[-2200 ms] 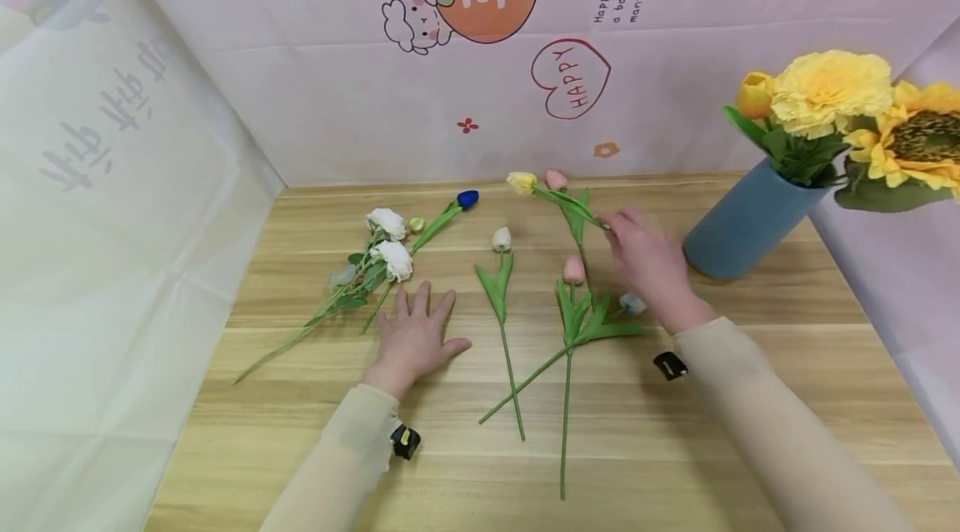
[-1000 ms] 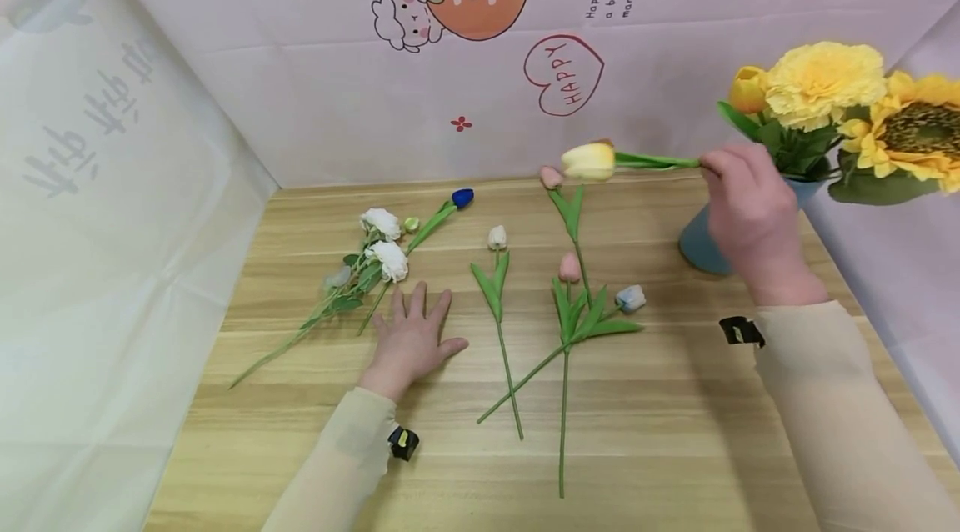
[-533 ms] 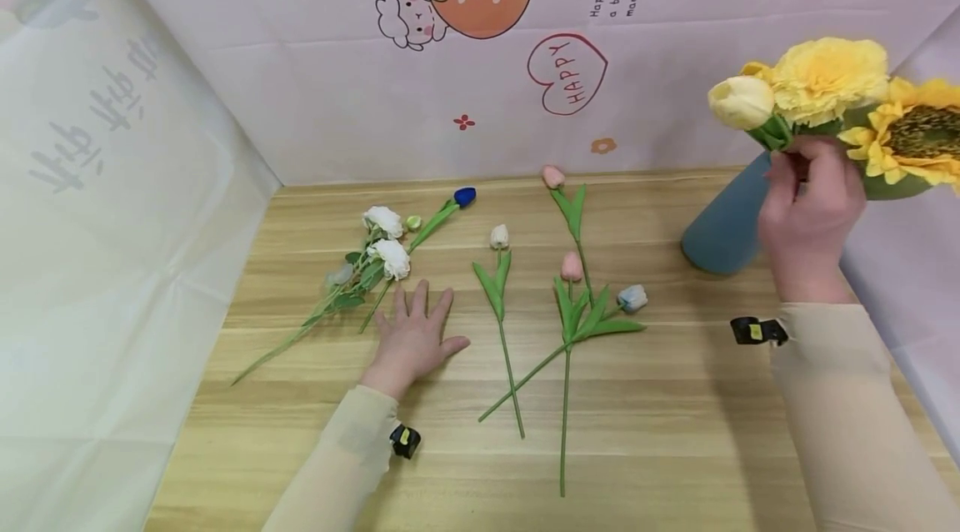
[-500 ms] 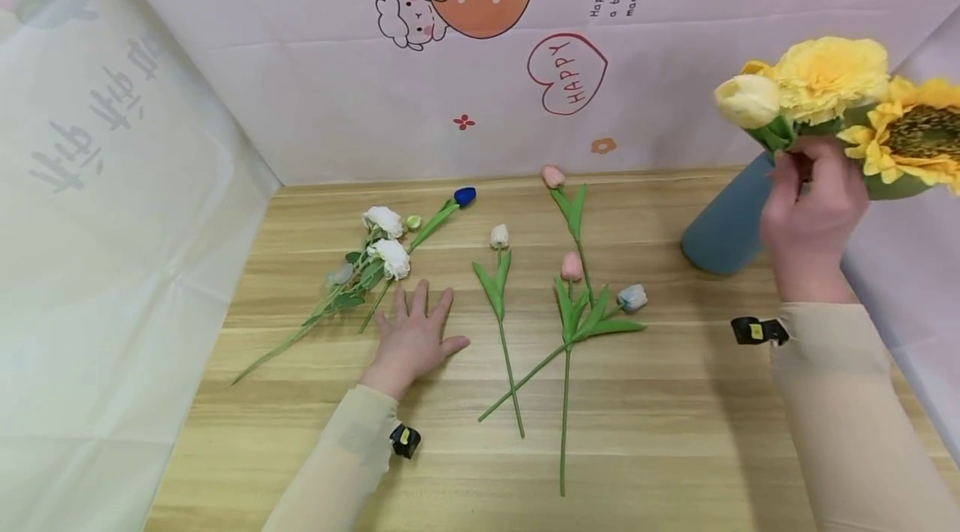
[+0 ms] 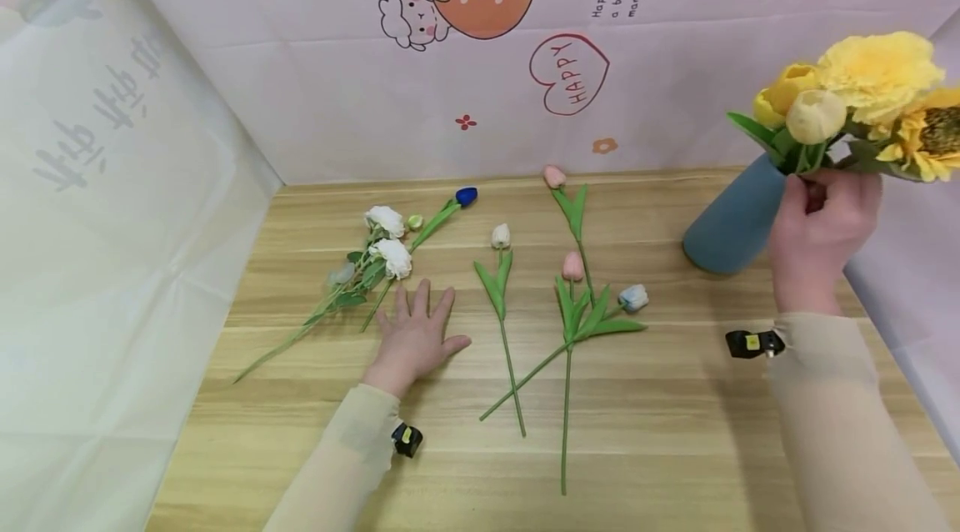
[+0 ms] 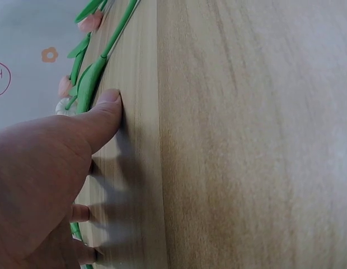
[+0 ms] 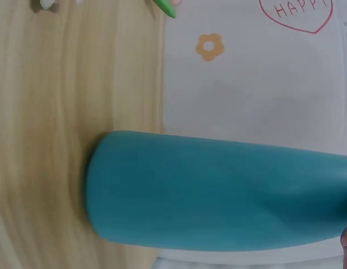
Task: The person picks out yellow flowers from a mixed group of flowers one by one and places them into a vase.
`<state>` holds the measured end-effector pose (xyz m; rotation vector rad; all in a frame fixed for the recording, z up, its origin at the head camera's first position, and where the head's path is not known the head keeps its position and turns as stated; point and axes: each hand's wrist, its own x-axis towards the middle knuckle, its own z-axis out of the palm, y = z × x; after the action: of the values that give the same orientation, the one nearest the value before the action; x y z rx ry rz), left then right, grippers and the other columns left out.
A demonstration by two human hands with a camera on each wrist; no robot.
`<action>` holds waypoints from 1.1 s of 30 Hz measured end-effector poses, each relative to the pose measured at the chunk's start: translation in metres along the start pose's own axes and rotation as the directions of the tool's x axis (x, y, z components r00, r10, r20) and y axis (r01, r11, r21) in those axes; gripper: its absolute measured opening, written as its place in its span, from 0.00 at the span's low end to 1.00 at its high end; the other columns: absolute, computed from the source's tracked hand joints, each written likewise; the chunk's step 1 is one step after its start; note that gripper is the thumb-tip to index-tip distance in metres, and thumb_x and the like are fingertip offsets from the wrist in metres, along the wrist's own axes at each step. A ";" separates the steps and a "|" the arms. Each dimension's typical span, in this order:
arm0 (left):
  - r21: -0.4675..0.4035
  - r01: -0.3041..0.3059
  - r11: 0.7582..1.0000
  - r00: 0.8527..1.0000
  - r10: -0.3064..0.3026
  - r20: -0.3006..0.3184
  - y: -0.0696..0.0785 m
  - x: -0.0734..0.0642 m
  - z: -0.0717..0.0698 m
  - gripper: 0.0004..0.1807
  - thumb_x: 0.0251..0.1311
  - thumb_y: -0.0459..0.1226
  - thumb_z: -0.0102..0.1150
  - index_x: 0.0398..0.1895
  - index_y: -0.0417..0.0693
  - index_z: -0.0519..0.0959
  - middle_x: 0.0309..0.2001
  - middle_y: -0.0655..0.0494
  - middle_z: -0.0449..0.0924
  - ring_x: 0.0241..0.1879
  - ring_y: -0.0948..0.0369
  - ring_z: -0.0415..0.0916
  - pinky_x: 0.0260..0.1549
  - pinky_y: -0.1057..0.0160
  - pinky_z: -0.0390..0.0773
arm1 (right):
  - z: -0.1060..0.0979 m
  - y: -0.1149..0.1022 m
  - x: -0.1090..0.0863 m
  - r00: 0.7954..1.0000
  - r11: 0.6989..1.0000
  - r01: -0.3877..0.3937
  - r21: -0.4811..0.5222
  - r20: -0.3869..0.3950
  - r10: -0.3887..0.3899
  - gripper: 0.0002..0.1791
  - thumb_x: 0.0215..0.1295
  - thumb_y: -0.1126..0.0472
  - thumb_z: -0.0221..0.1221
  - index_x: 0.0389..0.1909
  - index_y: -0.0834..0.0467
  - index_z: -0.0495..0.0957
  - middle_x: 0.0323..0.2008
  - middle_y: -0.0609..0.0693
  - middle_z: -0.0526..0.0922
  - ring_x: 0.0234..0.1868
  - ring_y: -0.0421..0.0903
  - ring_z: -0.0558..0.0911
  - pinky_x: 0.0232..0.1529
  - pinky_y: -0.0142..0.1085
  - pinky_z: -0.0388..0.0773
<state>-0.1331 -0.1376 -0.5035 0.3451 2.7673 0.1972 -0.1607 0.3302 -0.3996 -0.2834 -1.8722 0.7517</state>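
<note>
At the mouth of a blue vase (image 5: 733, 219), my right hand (image 5: 828, 219) pinches the pale yellow tulip (image 5: 816, 117) just below its bloom. Its lower stem is hidden by the hand and the vase. A yellow carnation-like flower (image 5: 881, 73), an orange-yellow tulip (image 5: 783, 94) and a sunflower (image 5: 937, 136) crowd around it. The right wrist view is mostly the vase (image 7: 218, 190), with a fingertip by its rim. My left hand (image 5: 415, 340) rests on the wooden table with fingers spread, between a white-flowered spray (image 5: 392, 258) and a white tulip (image 5: 501, 237).
A blue tulip (image 5: 466, 197) lies partly under the spray. Two pink tulips (image 5: 572, 267) and a pale blue tulip (image 5: 633, 298) lie mid-table, some stems crossing. Printed cloth (image 5: 337, 98) stands behind the table (image 5: 645, 449) and along both sides.
My right hand has carried the pale yellow tulip from the table's back to the vase and lowered it among the other flowers. The left hand has stayed put.
</note>
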 end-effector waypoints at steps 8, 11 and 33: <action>0.005 -0.005 1.000 1.000 0.005 -0.001 0.002 -0.002 0.000 0.47 0.67 0.68 0.48 0.84 0.65 0.48 0.83 0.44 0.36 0.78 0.30 0.31 0.65 0.19 0.44 | -0.002 0.012 -0.007 0.997 0.997 -0.074 0.003 -0.025 0.074 0.14 0.67 0.58 0.59 0.28 0.67 0.77 0.30 0.24 0.64 0.37 0.24 0.65 0.44 0.28 0.61; 0.005 -0.001 1.000 1.000 0.001 0.007 0.002 -0.003 0.000 0.47 0.67 0.68 0.48 0.84 0.65 0.48 0.83 0.44 0.35 0.78 0.31 0.31 0.66 0.20 0.44 | -0.003 0.008 -0.010 0.996 0.997 -0.082 -0.002 -0.036 0.081 0.10 0.67 0.58 0.58 0.33 0.61 0.83 0.29 0.24 0.65 0.34 0.23 0.66 0.43 0.26 0.62; 0.013 -0.012 1.000 1.000 0.012 0.001 0.000 -0.006 0.002 0.46 0.68 0.68 0.48 0.84 0.63 0.49 0.83 0.42 0.37 0.78 0.30 0.33 0.65 0.19 0.45 | -0.005 0.009 -0.024 0.974 0.971 -0.225 0.079 -0.015 0.227 0.09 0.69 0.53 0.60 0.48 0.47 0.76 0.24 0.32 0.66 0.25 0.28 0.67 0.34 0.25 0.63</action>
<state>-0.1273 -0.1392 -0.5037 0.3658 2.7676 0.1823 -0.1473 0.3272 -0.4216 -0.4601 -1.8022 0.9679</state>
